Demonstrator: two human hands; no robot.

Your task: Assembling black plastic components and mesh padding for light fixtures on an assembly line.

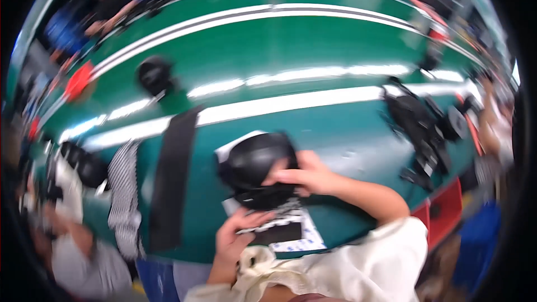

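A glossy black rounded shell, helmet-like [254, 159], is tilted over the near middle of the green table. My right hand [310, 174] grips its right side, with the thumb laid across the shell. Below it, my left hand [238, 235] has its fingers stretched toward the shell's lower edge, holding nothing that I can make out. A white sheet with blue marks and a dark block [296, 240] lies under the shell, close to my left fingertips. Motion blurs the shell's details, and its inside is hidden.
Left of the shell lie a long black strip [174, 184] and a striped grey cloth piece [124, 190]. Another black rounded shell [155, 75] stands farther back. Black strapped gear [417, 128] lies at the right, above a red bin [444, 212]. People sit at both sides.
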